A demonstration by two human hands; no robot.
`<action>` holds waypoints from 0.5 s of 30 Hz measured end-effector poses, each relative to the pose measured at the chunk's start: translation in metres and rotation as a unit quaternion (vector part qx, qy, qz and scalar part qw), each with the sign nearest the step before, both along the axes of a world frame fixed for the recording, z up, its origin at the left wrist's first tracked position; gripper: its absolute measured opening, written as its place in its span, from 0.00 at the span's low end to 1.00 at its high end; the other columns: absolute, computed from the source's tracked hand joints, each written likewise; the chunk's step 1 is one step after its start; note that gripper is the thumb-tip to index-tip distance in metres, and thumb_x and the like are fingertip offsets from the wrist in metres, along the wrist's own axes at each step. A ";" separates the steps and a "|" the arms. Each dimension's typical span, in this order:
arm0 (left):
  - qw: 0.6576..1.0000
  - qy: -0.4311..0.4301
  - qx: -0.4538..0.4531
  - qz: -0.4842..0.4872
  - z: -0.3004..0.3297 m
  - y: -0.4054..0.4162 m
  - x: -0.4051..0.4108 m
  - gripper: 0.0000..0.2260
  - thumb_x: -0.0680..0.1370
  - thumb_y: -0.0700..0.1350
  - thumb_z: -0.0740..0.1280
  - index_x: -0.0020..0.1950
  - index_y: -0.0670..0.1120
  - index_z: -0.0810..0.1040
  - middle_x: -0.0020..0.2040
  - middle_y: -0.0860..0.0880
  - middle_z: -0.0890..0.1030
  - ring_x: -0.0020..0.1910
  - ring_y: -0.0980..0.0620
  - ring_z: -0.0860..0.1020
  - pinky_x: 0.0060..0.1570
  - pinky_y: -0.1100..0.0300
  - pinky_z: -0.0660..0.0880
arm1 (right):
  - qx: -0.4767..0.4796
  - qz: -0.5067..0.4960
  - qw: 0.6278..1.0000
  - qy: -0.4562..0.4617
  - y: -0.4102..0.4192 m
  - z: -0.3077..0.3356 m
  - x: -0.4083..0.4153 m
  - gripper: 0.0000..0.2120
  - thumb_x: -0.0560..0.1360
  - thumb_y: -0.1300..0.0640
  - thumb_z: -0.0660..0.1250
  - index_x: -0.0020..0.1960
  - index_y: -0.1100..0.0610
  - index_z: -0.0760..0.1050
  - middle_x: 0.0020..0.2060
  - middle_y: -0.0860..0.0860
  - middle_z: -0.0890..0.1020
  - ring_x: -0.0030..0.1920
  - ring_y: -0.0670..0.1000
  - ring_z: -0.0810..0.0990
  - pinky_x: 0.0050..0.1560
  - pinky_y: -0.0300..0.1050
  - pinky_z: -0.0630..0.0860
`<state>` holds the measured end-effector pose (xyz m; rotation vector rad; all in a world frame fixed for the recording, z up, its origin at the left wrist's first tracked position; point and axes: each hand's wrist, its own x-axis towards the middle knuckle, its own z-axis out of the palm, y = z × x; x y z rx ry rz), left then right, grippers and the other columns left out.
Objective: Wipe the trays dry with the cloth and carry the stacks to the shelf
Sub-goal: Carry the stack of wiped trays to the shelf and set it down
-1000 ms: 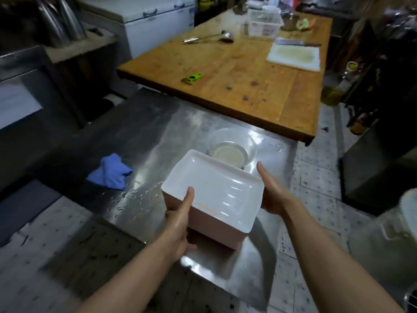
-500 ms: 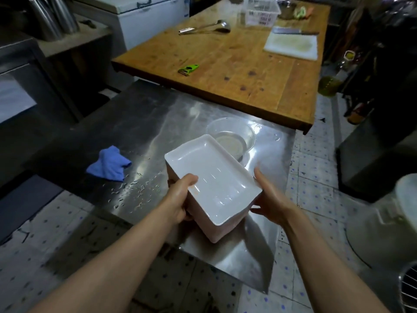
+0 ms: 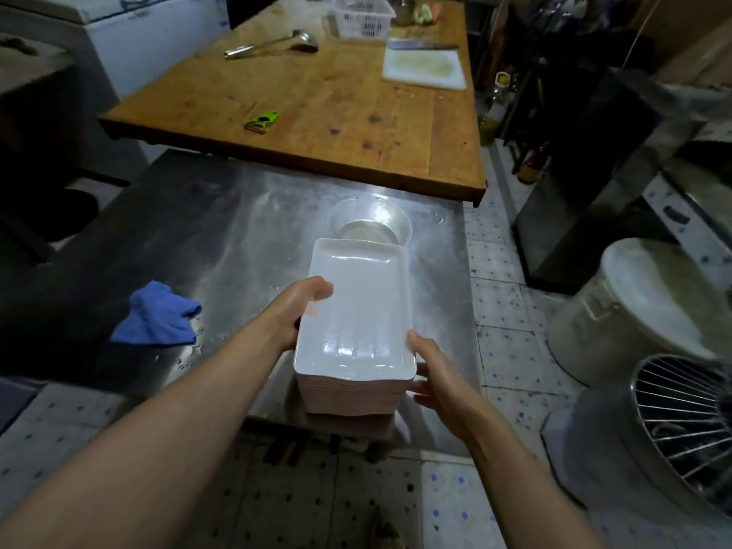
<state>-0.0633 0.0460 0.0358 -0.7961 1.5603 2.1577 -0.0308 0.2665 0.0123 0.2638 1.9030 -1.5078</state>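
Head view: a stack of white trays (image 3: 356, 311) is held between both hands over the near edge of the steel table (image 3: 222, 231) — its long axis runs away from the body. The left hand (image 3: 299, 307) is curled round the left long side; the right hand (image 3: 433, 374) cups the near right corner. The blue cloth (image 3: 156, 320) lies well apart, leftward.

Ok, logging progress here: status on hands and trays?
Left hand and right hand grip tray stack by its sides. Blue cloth idle on steel table. Clear bowl just beyond.
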 end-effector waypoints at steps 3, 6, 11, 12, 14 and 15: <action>0.996 0.010 0.076 0.037 -0.005 -0.003 0.010 0.23 0.78 0.60 0.59 0.51 0.41 0.80 0.48 0.42 0.81 0.46 0.44 0.81 0.49 0.54 0.77 | -0.016 -0.026 0.999 0.016 0.001 0.006 -0.004 0.30 0.73 0.31 0.54 0.68 0.47 0.66 0.66 0.49 0.72 0.63 0.49 0.72 0.64 0.50 0.65; 0.993 0.012 0.104 0.059 -0.015 -0.004 0.027 0.34 0.75 0.67 0.56 0.62 0.39 0.76 0.58 0.37 0.78 0.56 0.39 0.77 0.60 0.47 0.72 | -0.029 -0.059 0.996 0.053 -0.007 0.016 -0.019 0.33 0.75 0.33 0.52 0.75 0.49 0.57 0.73 0.47 0.62 0.70 0.47 0.64 0.65 0.46 0.60; 0.987 0.087 0.130 0.046 -0.020 0.007 0.042 0.21 0.79 0.58 0.56 0.52 0.47 0.83 0.50 0.45 0.84 0.47 0.48 0.83 0.38 0.58 0.80 | -0.106 -0.017 0.994 0.029 -0.032 0.019 -0.038 0.18 0.79 0.40 0.54 0.63 0.46 0.70 0.67 0.47 0.71 0.64 0.45 0.71 0.71 0.48 0.63; 0.987 0.095 0.121 0.048 -0.018 0.009 0.042 0.17 0.79 0.56 0.58 0.54 0.47 0.81 0.51 0.46 0.84 0.49 0.48 0.83 0.40 0.58 0.80 | -0.112 -0.015 0.993 0.019 -0.034 0.017 -0.039 0.18 0.79 0.41 0.55 0.65 0.48 0.69 0.67 0.49 0.71 0.63 0.45 0.70 0.69 0.46 0.65; 0.990 0.088 0.098 0.054 -0.017 0.010 0.043 0.14 0.79 0.52 0.61 0.57 0.47 0.79 0.53 0.47 0.83 0.50 0.48 0.82 0.45 0.56 0.80 | -0.122 -0.033 0.992 0.005 -0.037 0.011 -0.040 0.24 0.80 0.45 0.57 0.71 0.55 0.64 0.70 0.51 0.68 0.68 0.46 0.67 0.65 0.44 0.65; 0.991 0.078 0.086 0.059 -0.017 0.010 0.043 0.13 0.78 0.51 0.62 0.56 0.46 0.79 0.54 0.46 0.82 0.49 0.48 0.82 0.46 0.55 0.79 | -0.132 -0.043 0.990 0.001 -0.037 0.009 -0.040 0.25 0.80 0.47 0.57 0.73 0.57 0.62 0.71 0.51 0.66 0.70 0.46 0.65 0.63 0.43 0.65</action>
